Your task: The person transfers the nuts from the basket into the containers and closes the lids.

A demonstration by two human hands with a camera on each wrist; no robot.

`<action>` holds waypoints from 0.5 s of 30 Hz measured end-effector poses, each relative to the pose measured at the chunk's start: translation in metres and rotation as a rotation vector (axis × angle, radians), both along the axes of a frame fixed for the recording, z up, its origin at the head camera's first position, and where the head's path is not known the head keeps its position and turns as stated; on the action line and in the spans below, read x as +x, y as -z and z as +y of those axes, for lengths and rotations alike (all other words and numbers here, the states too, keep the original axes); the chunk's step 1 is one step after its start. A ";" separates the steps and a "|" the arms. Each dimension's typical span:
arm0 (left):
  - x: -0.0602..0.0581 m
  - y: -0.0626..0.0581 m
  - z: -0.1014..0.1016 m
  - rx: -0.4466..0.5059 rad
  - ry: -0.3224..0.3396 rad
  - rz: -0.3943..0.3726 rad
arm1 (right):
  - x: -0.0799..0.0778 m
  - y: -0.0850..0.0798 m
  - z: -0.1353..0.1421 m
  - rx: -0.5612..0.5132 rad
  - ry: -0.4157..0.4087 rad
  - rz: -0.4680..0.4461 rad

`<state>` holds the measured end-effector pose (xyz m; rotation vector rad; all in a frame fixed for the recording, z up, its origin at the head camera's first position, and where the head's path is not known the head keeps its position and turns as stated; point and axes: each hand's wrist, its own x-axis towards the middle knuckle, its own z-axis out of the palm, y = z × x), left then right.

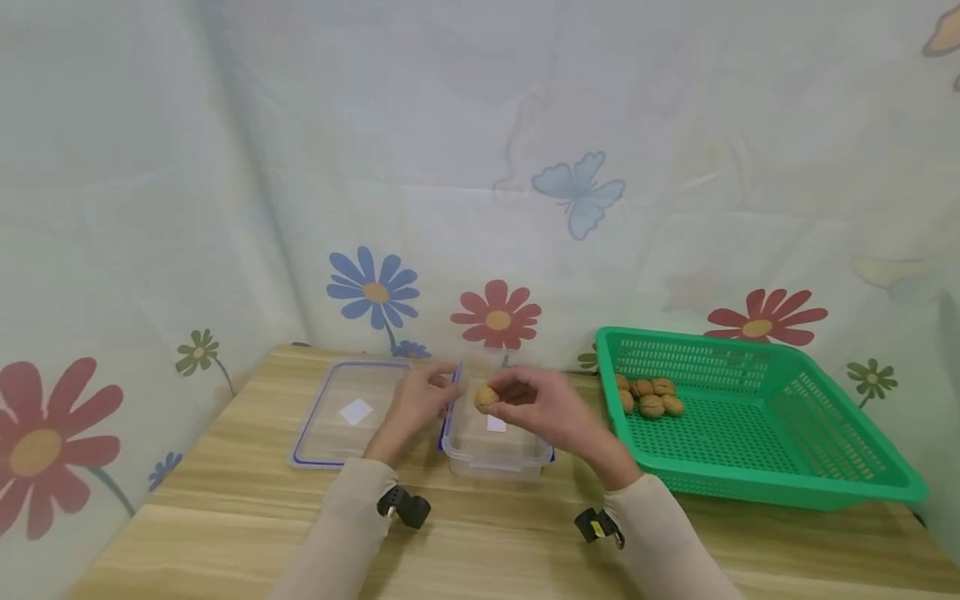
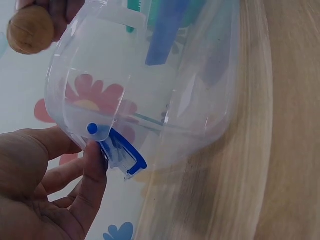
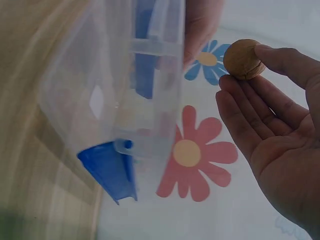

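My right hand (image 1: 551,408) pinches a walnut (image 1: 485,400) between thumb and fingertips, held above a clear plastic food container (image 1: 495,463). In the right wrist view the walnut (image 3: 243,59) is round and brown, beside the container's rim. My left hand (image 1: 420,402) grips the container's left rim; the left wrist view has its fingertips (image 2: 95,159) right at a blue latch (image 2: 125,150). The container stands upright without its cover, its blue side latches hanging outward. A white paper square (image 1: 497,423) shows through it.
The container's lid (image 1: 318,421), clear with a blue seal, lies flat on the wooden table (image 1: 225,500) at left, with a white square (image 1: 356,412) on it. At right stands a green perforated basket (image 1: 750,477) with several walnuts (image 1: 651,406) in its left corner. A flowered curtain (image 1: 450,208) hangs behind.
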<state>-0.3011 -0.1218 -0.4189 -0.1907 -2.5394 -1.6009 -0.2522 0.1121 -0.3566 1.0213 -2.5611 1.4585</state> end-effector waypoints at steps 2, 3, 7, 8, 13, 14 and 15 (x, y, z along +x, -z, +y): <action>0.000 -0.001 0.000 0.003 0.000 0.001 | -0.002 0.005 -0.003 0.016 -0.007 0.009; -0.001 -0.001 0.001 0.002 -0.001 0.001 | -0.003 0.008 -0.004 0.025 -0.013 0.010; 0.000 -0.002 0.001 0.006 0.007 -0.005 | -0.006 0.019 -0.008 0.076 -0.022 0.005; 0.000 -0.002 0.001 0.008 0.011 -0.007 | -0.007 0.022 -0.009 0.084 -0.025 -0.002; 0.001 -0.001 0.002 0.009 0.010 -0.009 | -0.010 0.035 -0.014 0.109 -0.030 -0.030; 0.001 -0.001 0.002 0.009 0.010 -0.009 | -0.010 0.037 -0.015 0.116 -0.030 -0.032; 0.001 -0.001 0.002 0.007 0.008 -0.007 | -0.010 0.040 -0.016 0.129 -0.025 -0.032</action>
